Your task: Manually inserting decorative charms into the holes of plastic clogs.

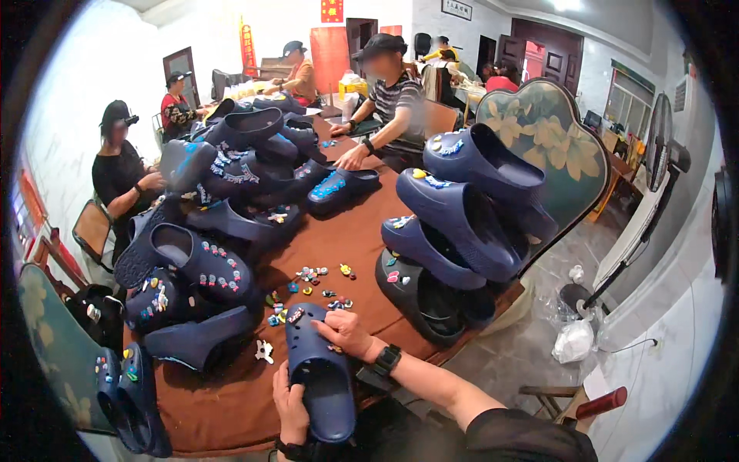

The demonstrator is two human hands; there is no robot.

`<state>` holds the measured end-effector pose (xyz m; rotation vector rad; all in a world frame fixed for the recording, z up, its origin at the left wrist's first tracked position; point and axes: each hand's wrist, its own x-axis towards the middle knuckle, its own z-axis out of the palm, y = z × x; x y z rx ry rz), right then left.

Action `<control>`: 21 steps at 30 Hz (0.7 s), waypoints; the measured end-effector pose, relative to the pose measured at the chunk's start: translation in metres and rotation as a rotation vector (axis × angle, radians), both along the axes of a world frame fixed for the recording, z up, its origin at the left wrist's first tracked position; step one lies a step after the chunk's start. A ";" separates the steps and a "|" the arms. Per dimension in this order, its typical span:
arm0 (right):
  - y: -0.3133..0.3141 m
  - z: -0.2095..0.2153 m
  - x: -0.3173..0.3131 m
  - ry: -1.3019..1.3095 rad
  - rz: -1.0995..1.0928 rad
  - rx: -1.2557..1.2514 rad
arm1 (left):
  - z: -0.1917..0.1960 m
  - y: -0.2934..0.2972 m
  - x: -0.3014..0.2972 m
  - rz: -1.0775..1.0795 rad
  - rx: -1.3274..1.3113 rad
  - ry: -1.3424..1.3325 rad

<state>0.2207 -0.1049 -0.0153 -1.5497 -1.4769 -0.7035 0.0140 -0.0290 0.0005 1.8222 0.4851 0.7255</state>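
A navy foam clog [323,396] with round holes in its upper lies tilted at the table's near edge, its toe pointing away from me. My left hand [291,408] is wrapped round its left side near the heel. Over the right side of the upper, my right hand [348,336] grips the clog with bent fingers and the thumb across the holes. One small charm [295,316] sits near the toe; another [334,349] shows beside my right hand. Loose colourful shoe charms [312,274] lie beyond the toe, and a white charm [265,351] lies to the left.
Decorated navy clogs [204,266] are heaped on the left of the brown-covered table [223,408]. Another stack of clogs [462,223] rises at the right edge. Across the table, a person in a striped shirt [396,104] reaches toward a clog [344,189]. A person in black [115,169] is at the left.
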 end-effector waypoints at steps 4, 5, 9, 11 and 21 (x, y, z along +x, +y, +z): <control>0.002 0.000 -0.003 0.132 0.033 0.028 | -0.002 -0.002 -0.001 0.015 -0.018 -0.034; 0.003 0.000 -0.002 0.052 0.000 0.041 | 0.001 -0.004 -0.001 0.022 0.003 -0.019; 0.005 -0.005 -0.002 0.142 -0.019 0.020 | -0.001 -0.010 0.000 0.038 0.003 -0.068; 0.006 -0.001 -0.004 0.514 0.072 0.057 | -0.003 -0.010 0.001 0.049 0.001 -0.055; -0.004 0.017 0.000 0.684 0.059 -0.115 | 0.002 -0.012 0.001 0.055 0.041 -0.006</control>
